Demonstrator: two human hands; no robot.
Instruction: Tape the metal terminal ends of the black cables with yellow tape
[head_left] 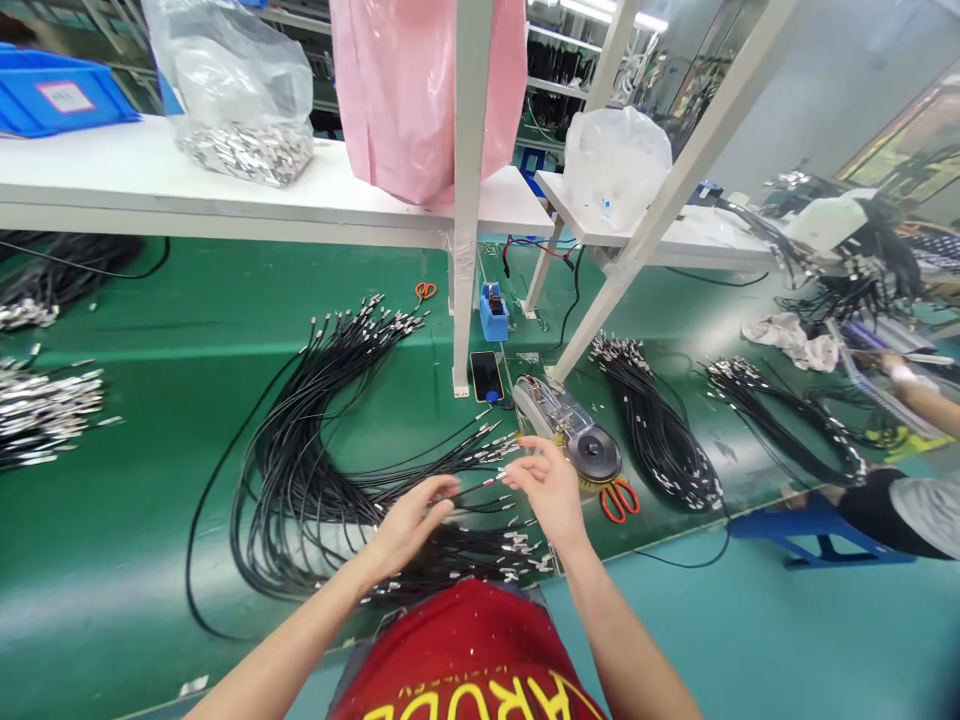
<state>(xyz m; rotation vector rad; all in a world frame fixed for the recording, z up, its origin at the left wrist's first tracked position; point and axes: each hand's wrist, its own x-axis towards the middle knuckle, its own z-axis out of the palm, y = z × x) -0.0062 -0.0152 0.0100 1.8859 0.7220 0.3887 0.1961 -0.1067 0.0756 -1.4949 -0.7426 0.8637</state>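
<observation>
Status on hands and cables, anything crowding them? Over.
Right hand pinching a cable tip; left hand near it, grip unclear. Black cables loop across green table. Orange-handled scissors near right hand.

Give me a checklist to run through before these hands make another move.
1. Right hand has a cable by its end: ok, fingertips pinch it near the tip.
2. Left hand grips that same cable: cannot tell, the fingers hide any contact.
3. Cable ends nearest the person lined up evenly: not ok, they fan out unevenly.
4. Red-handled scissors beside the grey device out of the hands: ok, lying on the table.
5. Phone away from both hands: ok, it lies beyond them.
</observation>
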